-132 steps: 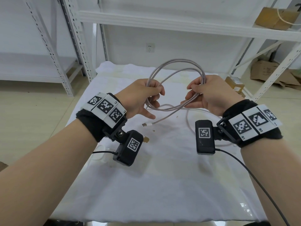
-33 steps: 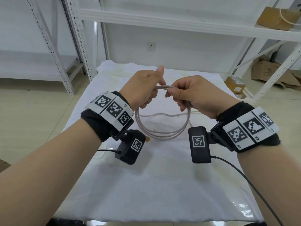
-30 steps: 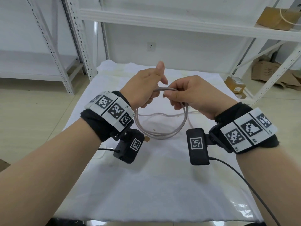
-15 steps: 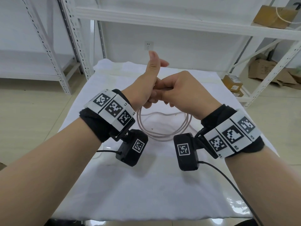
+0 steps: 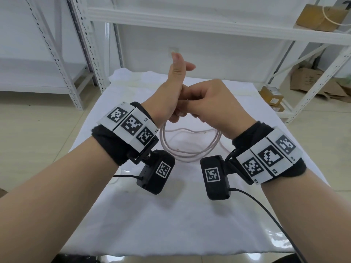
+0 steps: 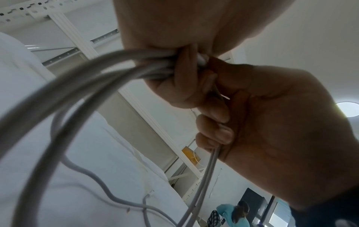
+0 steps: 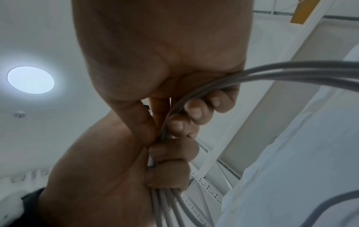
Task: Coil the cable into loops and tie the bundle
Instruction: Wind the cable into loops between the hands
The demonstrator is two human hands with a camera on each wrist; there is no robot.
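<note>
A pale grey cable (image 5: 190, 155) hangs as a coil of several loops below my two hands, above the white-clothed table (image 5: 180, 215). My left hand (image 5: 175, 103) holds the top of the bundle with its lower fingers curled, thumb and forefinger pointing up. My right hand (image 5: 208, 103) presses against it, fingers curled round the same strands. In the left wrist view the strands (image 6: 93, 83) run into my left fist, and right fingers (image 6: 213, 132) pinch strands leading down. In the right wrist view my right fingers (image 7: 202, 107) wrap the cable (image 7: 291, 73). A loose tail (image 6: 108, 192) lies on the cloth.
White metal shelving (image 5: 209, 21) stands behind the table, with a cardboard box (image 5: 319, 19) on its shelf and more boxes (image 5: 311, 80) on the floor at right. A black lead (image 5: 266, 211) trails from the right wrist camera. A person (image 6: 235, 215) stands far off.
The coil, first held up wide between separated hands, now hangs below them. In the last second the hands closed together at its top and my left thumb and forefinger lifted.
</note>
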